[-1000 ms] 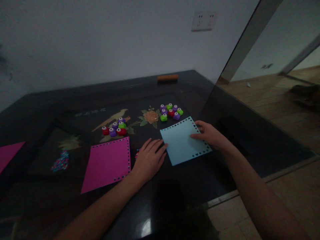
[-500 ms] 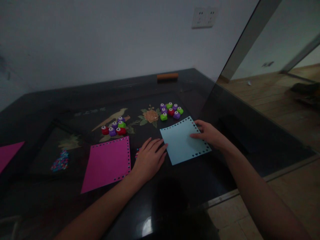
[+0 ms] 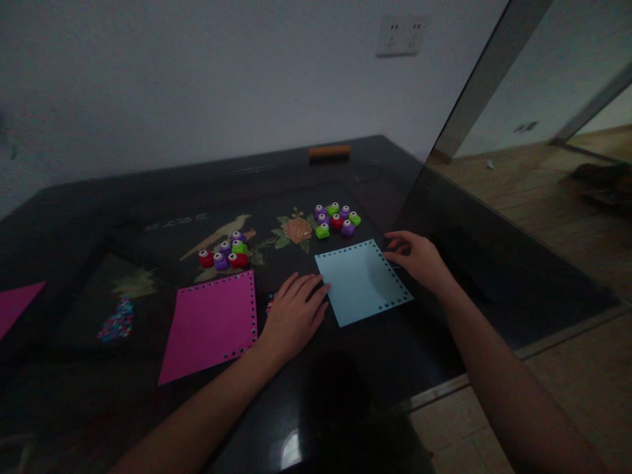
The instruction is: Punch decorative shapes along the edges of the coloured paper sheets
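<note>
A light blue paper sheet (image 3: 363, 283) with small punched shapes along three edges lies flat on the dark table. My left hand (image 3: 296, 313) rests on the table with fingers spread, its fingertips at the sheet's left edge. Just off the right edge hovers my right hand (image 3: 417, 257), fingers apart and holding nothing. To the left, a pink paper sheet (image 3: 212, 329) has similar punched shapes along its edges. A small pile of colourful bits (image 3: 270, 303) is partly hidden behind my left hand.
Several eye-topped punches (image 3: 336, 221) in purple, green and red stand behind the blue sheet, and another punch group (image 3: 230, 251) behind the pink one. Colourful bits (image 3: 117, 320) and another pink sheet (image 3: 20, 303) lie left. A brown cylinder (image 3: 329, 152) is near the wall.
My right hand has let go of the blue sheet and drawn slightly right. The sheet's right side now lies flatter. My left hand has stayed in place.
</note>
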Available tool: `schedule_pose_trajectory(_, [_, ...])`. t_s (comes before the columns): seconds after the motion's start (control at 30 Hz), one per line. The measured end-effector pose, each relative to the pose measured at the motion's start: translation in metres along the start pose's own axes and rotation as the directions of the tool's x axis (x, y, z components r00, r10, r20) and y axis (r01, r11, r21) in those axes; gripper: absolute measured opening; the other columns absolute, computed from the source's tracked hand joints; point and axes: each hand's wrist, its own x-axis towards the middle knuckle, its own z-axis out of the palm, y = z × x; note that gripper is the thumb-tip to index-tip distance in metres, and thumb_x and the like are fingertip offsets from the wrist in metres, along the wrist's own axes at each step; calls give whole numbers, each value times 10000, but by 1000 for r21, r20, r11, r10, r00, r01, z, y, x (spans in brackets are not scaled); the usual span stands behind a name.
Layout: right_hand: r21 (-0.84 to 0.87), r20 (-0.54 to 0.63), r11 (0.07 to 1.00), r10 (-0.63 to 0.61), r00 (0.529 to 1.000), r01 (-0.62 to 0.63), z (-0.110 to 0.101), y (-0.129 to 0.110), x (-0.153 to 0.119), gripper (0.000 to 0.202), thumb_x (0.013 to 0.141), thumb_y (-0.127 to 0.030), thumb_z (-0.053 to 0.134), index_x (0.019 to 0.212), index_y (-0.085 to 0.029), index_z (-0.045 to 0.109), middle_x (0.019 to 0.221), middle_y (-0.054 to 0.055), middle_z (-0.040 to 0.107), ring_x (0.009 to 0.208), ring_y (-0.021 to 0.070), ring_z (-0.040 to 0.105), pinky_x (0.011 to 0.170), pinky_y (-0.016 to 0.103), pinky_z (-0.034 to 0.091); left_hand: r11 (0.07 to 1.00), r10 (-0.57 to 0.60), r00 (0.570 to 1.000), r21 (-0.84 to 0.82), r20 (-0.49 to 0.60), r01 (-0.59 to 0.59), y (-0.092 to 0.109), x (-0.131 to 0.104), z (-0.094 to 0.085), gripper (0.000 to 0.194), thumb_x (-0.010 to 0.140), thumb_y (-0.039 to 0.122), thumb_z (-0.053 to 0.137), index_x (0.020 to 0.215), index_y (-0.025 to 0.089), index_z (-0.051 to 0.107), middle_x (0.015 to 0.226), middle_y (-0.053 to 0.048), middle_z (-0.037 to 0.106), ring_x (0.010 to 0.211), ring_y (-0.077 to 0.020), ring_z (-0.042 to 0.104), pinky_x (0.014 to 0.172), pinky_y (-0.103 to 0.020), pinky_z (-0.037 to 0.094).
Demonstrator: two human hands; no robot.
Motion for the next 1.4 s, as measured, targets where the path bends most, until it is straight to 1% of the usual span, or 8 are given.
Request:
schedule_pose_trajectory(0.3, [-183,71,977,-100,992,111,6,3,-1,287,712,-176,673,997,-201,677,881,57,587,728,188,575,701,343,471,1000,28,1000,-1,-12,-28,0,-1,0,304,885,217,488,1170,171,583,1209,-102,615,1148,-239,537,1038,-469,370])
schedule_pose_trajectory(0.53, [-214,67,970,-104,992,116,9,5,0,279,698,-163,674,975,-189,696,950,72,562,688,165,551,675,338,477,1000,25,1000,-14,-11,-25,0,0,0,294,880,216,496,1154,175,595,1204,-106,620,1143,-238,543,1035,-476,373])
schedule_pose_trajectory(0.87, [-200,53,969,-141,989,148,10,11,1,239,700,-192,669,937,-204,701,913,55,558,643,143,544,651,328,478,1000,9,1000,11,-14,-8,1,0,0,281,873,229,517,1141,191,596,1208,-86,618,1143,-231,537,1044,-471,360])
schedule_pose_trajectory(0.97, [-175,51,975,-132,990,139,9,10,2,249,704,-225,677,950,-191,698,856,52,568,635,152,543,625,317,466,1000,8,1000,17,-26,-7,4,1,-6,289,870,235,525,1151,198,586,1238,-84,597,1169,-228,516,1062,-474,333])
schedule_pose_trajectory(1.1, [-115,18,988,-106,994,107,7,9,3,245,694,-253,679,931,-191,692,817,44,592,637,163,554,611,314,458,999,-22,998,-33,-64,20,2,3,-28,286,884,235,501,1160,217,573,1233,-62,597,1168,-207,515,1060,-457,343])
schedule_pose_trajectory(1.17, [-102,0,989,-108,994,107,7,9,4,227,688,-264,675,904,-196,693,797,39,600,641,170,561,608,317,459,995,-62,994,-81,-87,55,-9,-1,-42,272,893,222,476,1144,218,580,1209,-58,608,1133,-197,537,1018,-430,397])
schedule_pose_trajectory(1.23, [-87,-20,990,-111,994,109,7,9,4,213,684,-278,671,881,-201,694,779,39,611,649,181,570,606,326,463,989,-110,987,-115,-115,97,-29,-12,-53,259,897,210,454,1114,211,595,1170,-65,621,1086,-197,562,929,-395,470])
schedule_pose_trajectory(1.4, [-18,-69,996,-87,994,86,5,10,5,223,702,-329,645,876,-195,688,785,58,645,687,213,587,622,353,466,948,-315,941,-85,-128,306,-107,-65,-64,278,877,179,422,1078,201,614,1103,-69,643,1046,-216,578,925,-421,458])
